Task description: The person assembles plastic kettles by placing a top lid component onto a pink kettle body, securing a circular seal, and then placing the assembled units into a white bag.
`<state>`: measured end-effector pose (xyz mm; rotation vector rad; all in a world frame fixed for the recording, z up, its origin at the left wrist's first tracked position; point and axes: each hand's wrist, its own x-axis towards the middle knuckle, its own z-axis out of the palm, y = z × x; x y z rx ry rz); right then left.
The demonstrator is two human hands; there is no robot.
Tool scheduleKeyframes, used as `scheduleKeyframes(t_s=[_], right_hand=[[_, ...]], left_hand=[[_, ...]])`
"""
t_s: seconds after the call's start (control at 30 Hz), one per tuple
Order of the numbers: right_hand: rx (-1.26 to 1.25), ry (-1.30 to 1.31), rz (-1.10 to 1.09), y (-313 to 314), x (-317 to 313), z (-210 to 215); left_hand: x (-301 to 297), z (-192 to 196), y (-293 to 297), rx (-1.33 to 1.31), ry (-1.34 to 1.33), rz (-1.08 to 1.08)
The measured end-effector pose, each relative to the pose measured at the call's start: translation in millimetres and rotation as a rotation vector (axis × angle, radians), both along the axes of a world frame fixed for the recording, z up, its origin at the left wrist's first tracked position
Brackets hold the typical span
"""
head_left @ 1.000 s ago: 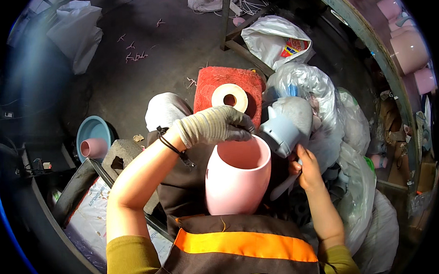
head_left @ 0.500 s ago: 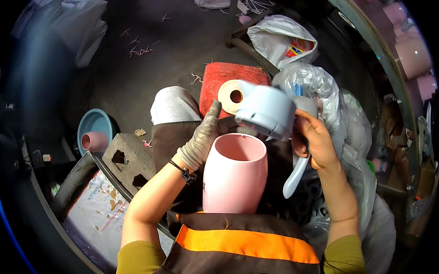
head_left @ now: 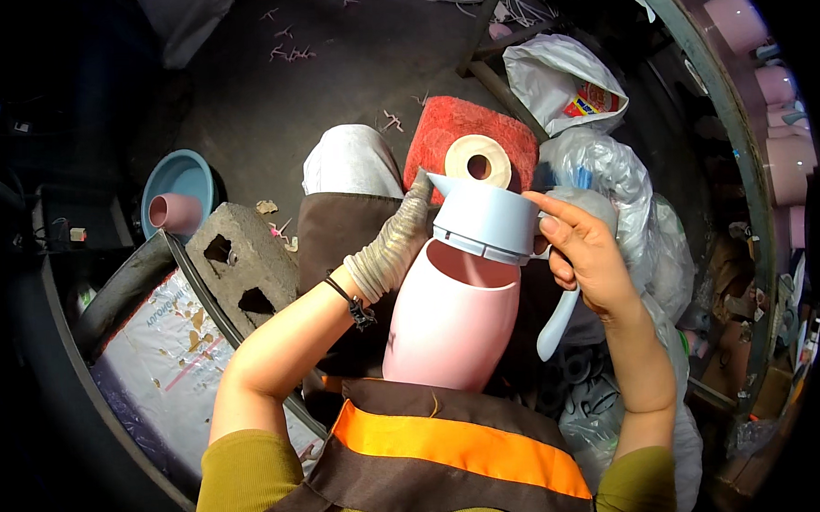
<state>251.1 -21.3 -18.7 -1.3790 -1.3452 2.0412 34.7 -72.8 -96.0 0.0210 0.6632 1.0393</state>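
A pink jug body (head_left: 453, 331), rounded and open at the top, leans in my lap against the brown apron. At its upper left side is my left hand (head_left: 390, 248) in a pale work glove, closed against the wall, its fingers partly hidden. My bare right hand (head_left: 586, 259) grips a light blue jug top (head_left: 486, 219) by its handle side. The top has a pointed spout toward my left hand and a long curved handle (head_left: 558, 326) hanging below my fingers. It sits tilted over the body's mouth, whose front part still shows open.
A cream ring (head_left: 461, 149) lies on a red padded seat (head_left: 428, 129) ahead. To the left are a concrete block (head_left: 270, 261) and a blue basin (head_left: 206, 168) with a pink cylinder (head_left: 174, 213). Plastic bags (head_left: 601, 159) crowd the right, beside a rack with pink jug bodies (head_left: 736, 21).
My right hand has brought the blue top down and left onto the jug body's mouth. The body now tilts more, and its mouth is partly covered.
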Motion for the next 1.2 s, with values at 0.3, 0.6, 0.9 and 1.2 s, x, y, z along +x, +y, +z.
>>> scheduleKeyframes(t_s=[0.3,0.6,0.9,1.2], right_hand=[[0.076,-0.039,-0.007,-3.8,6.7,-16.1],[0.274,-0.112,0.092,-8.9,13.3,-29.7],[0.151,-0.020,0.088,-18.1,40.3,-59.0],[0.467,-0.142,0.186,-12.7,41.3,-43.4]], left_hand=[[-2.7,-1.8,-9.7,0.111,0.024,-0.086],[-6.7,-17.8,-14.9,0.285,0.027,-0.219],[-16.9,-32.7,-18.4,0.559,0.706,-0.504],[10.6,2.4,-2.5,0.541,0.437,-0.437]])
